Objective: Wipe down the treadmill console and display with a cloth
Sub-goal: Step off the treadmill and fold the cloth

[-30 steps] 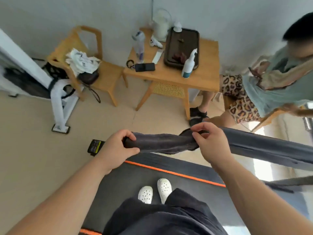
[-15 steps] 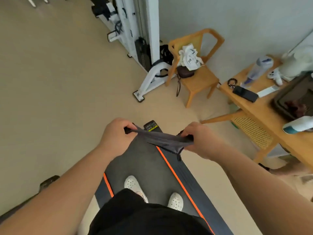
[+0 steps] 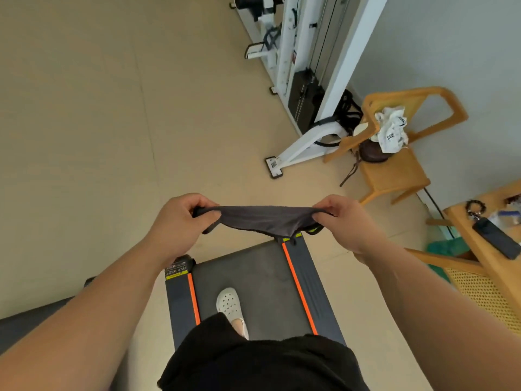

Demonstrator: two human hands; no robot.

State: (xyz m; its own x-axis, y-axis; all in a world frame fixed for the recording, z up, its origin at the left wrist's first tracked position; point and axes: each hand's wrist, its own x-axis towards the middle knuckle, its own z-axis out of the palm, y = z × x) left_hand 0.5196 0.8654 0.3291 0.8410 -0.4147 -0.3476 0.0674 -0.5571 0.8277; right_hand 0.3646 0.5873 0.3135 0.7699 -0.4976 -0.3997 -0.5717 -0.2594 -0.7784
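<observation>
Above the end of the treadmill deck, the cloth hangs stretched between 2 hands, touching no part of the machine. The left hand pinches its left end with curled fingers and thumb, and the right hand pinches its right end likewise. Neither console nor display is in view, so nothing shows any wiping done; I judge the whole wipe is left, beginning with bringing the cloth to the console.
</observation>
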